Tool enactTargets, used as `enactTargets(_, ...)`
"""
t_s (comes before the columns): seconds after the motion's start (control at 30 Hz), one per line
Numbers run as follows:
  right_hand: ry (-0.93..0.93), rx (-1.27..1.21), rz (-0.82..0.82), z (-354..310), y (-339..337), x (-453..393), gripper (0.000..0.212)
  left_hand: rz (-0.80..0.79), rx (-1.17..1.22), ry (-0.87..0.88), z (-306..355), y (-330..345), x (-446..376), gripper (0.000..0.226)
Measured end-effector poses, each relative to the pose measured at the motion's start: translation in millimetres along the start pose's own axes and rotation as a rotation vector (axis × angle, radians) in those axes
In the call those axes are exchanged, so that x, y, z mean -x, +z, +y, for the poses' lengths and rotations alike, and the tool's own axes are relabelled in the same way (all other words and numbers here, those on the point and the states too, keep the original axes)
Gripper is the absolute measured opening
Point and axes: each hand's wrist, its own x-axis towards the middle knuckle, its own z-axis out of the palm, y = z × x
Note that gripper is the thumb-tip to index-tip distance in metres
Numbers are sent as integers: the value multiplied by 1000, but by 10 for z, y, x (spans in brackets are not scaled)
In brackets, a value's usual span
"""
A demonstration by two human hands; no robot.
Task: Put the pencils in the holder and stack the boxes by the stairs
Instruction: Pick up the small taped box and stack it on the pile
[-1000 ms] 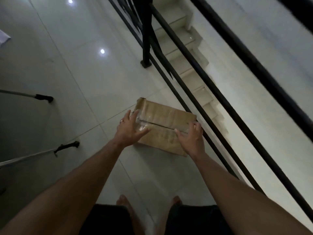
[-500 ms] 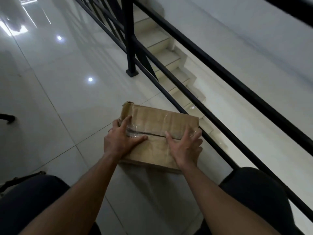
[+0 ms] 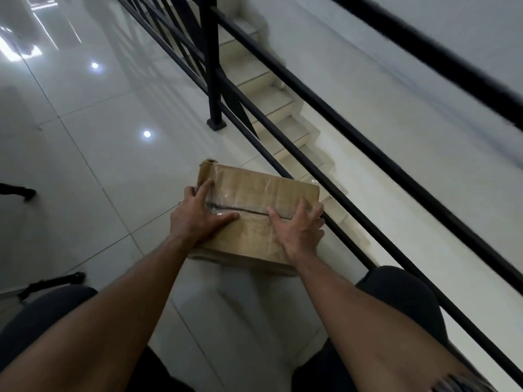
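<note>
Railing [image 3: 285,89] runs diagonally, stairs [image 3: 271,106] beyond it. Box [image 3: 254,205] sits on the floor [image 3: 93,171] just beside the railing, taped shut; contents not visible. Left hand [image 3: 199,219] and right hand [image 3: 298,230] press flat on its top, fingers spread, nearly straight.

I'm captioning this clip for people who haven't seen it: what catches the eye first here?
A taped cardboard box lies on the glossy white tile floor at centre, with the left hand and right hand spread flat on its top. Just right of it, a black railing runs diagonally, with pale stairs descending behind the bars.
</note>
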Motion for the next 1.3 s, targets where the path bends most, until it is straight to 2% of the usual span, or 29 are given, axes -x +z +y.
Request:
enactTargets(0.27,-41,4,1,-566,-2038,684,92,-29,11,-55,987,-1739,979,117)
enactTargets(0.43,-75,15,-55,-888,-3257,1143,96,-54,28,-86,1569,-2793,1675,116)
enactTargets(0.73,-193,16,-135,-1072,-5075,2100,112,-104,46,-1,2313,-4345,2862,107)
enactTargets(1.0,-170,41,-24,-818,-5943,2902,112,-149,55,219,2700,-4819,3622,105)
enactTargets(1.13,-75,27,78,-540,-6183,3446,114,-219,23,350,2875,-4926,3978,105)
enactTargets(1.3,66,-6,214,-53,-6463,4041,110,-214,-48,571,3267,-4915,4412,94)
